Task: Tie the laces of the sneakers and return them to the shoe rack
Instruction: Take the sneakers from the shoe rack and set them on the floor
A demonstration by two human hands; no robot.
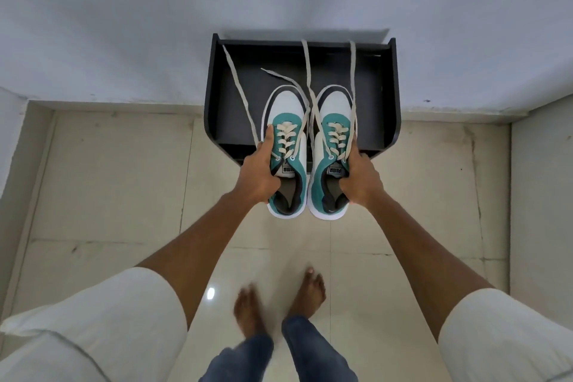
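Feet: two, bare (pixel 279 304), on floor tiles (pixel 108 180).
Left hand (pixel 259 172): fingers (pixel 269 138) closed around left sneaker (pixel 286 149).
Right hand (pixel 361 178): fingers closed around right sneaker (pixel 333 146).
Sneakers: two, side by side; tongue labels read "PUMA".
Laces (pixel 238 87): untied, four loose ends trailing beyond fingertips.
Shoe rack (pixel 392 96): one, black, beyond hands, against wall.

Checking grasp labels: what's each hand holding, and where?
Left hand grips the left sneaker by its outer side near the collar; right hand grips the right sneaker likewise. Laces untied.
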